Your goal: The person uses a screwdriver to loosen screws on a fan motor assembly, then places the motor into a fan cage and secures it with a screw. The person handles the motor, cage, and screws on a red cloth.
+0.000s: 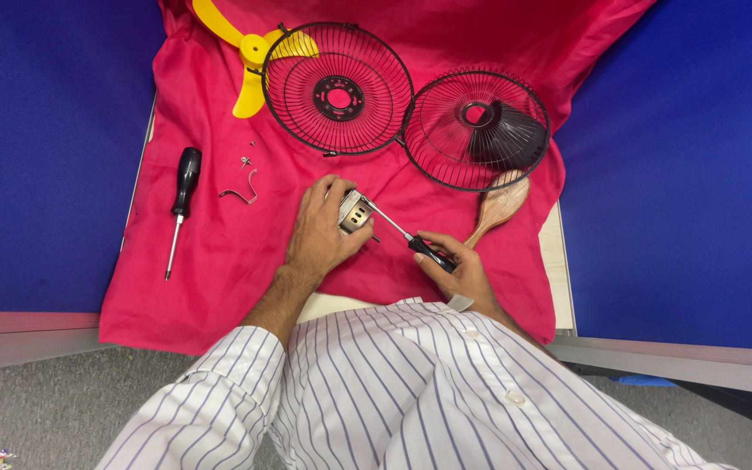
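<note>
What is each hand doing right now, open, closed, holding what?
Left hand: closed around a small metal part.
Right hand: closed on a black-handled screwdriver, tip at the part.

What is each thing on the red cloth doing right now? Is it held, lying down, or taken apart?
Left hand: gripping the metal part.
Right hand: holding a screwdriver, tip at the metal part.
Spare screwdriver: lying untouched on the cloth.
Front grille: off, lying flat.
Rear grille: off, lying beside it.
Yellow blade: off, partly under the front grille.
Clip: loose.
</note>
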